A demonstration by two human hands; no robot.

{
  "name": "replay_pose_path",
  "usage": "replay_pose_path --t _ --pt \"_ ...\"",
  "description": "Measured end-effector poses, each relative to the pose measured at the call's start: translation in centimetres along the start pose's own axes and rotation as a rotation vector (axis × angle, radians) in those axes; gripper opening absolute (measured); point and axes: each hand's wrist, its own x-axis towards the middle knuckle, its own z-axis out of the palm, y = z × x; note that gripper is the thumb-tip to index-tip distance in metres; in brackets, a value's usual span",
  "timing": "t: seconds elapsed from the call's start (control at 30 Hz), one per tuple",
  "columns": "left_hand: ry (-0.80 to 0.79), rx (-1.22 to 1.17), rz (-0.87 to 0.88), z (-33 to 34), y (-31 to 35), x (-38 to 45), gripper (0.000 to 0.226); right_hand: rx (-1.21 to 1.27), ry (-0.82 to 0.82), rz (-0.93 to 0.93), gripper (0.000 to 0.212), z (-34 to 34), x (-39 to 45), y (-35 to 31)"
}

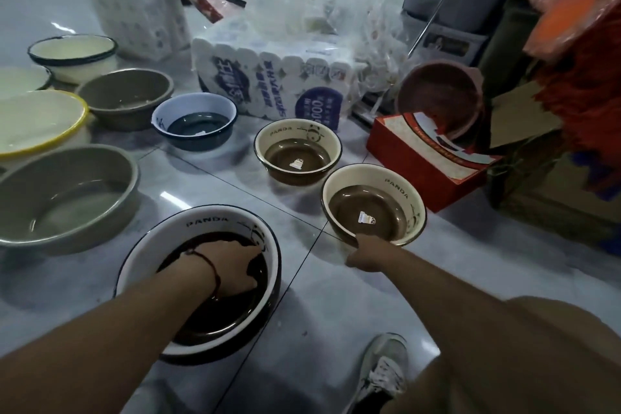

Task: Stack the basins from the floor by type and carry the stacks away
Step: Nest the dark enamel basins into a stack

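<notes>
1. Basins lay spread over the tiled floor (336,296), all upright, none stacked.
2. Left hand (232,266) was inside the dark-bottomed PANDA basin (198,282) nearest the person, fingers spread flat on its bottom, gripping nothing.
3. Right hand (368,250) gripped the near rim of the brown PANDA basin (373,203), thumb inside the rim; rest of fingers hidden under it.
4. 2nd brown PANDA basin (297,151) sat just beyond, apart from the held one.
5. Blue-rimmed basin (195,124) stood further left, near a tan basin (126,98).
6. Grey basin (64,192) sat at the left edge of the floor, w/ a yellow-rimmed basin (37,124) behind it.
7. White basin w/ dark rim (72,56) stood far left at the back.
8. Reddish basin (440,98) leaned tilted against a red box (426,165) on the right.
9. Pack of paper rolls (272,77) lay behind the basins, mid floor.
10. Person's shoe (383,370) was on the floor near the bottom edge.
</notes>
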Motion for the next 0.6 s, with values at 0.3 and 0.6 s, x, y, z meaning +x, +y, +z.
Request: replay_pose_path --t 0.3,0.6 --pt "-0.028 -0.007 0.075 0.8 0.4 6.2 0.060 0.177 0.024 0.120 0.077 4.3 7.7 1.2" --pt "-0.166 -0.007 0.067 1.2 -1.4 11.3 0.056 0.204 0.009 0.230 0.085 5.4 13.9 3.7"
